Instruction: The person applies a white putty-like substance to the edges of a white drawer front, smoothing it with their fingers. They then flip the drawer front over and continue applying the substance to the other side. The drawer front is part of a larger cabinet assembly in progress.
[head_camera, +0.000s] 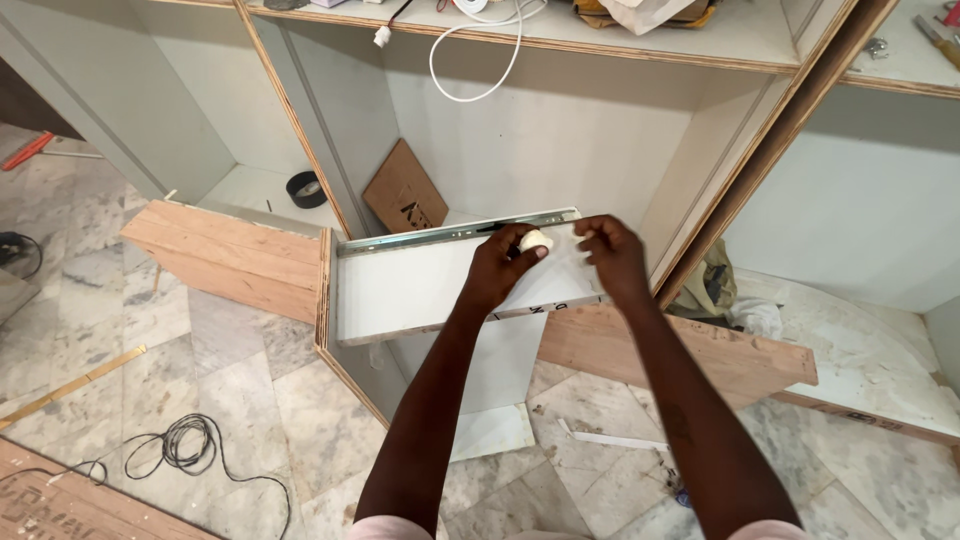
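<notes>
A white drawer panel (400, 290) with a metal slide rail (450, 232) along its far edge is held out in front of a cabinet opening. My left hand (505, 265) is closed on a small pale lump (535, 240), pressed near the panel's top right corner. My right hand (612, 255) pinches the panel's right end beside it, fingers curled on the edge. Both forearms reach up from the bottom of the view.
A white unfinished cabinet (560, 130) fills the background, a white cable (480, 70) hanging from its shelf. A cardboard piece (405, 190) and black tape roll (305, 188) lie inside. Wooden drawer fronts (225, 255) lean nearby. A black cord (185, 445) coils on the marble floor.
</notes>
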